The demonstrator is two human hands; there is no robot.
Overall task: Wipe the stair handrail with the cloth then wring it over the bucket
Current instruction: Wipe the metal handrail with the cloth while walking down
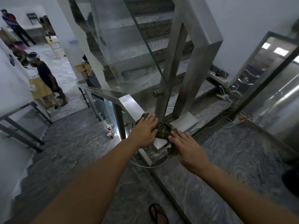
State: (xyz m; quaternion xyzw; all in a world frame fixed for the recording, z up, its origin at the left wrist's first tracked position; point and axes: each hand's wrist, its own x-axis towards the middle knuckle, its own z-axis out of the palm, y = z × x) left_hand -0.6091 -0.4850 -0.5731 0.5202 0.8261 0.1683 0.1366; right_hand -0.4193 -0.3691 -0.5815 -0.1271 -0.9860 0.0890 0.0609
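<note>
A dark green cloth (162,130) lies bunched on top of the flat steel handrail (129,102) at the stair landing. My left hand (144,129) presses flat on the cloth's left part, fingers spread over it. My right hand (186,148) rests on the cloth's right end, fingers extended, with a dark edge of cloth hanging below the palm. The rail runs from the far left corner toward me, with a glass panel (103,109) under it. No bucket is in view.
Tall steel posts (195,67) and a glass pane rise just beyond the cloth. Power strips and white cables (226,97) lie on the marble floor to the right. Stairs descend at left. People stand in the room below (47,75). My sandalled foot (158,214) is at the bottom.
</note>
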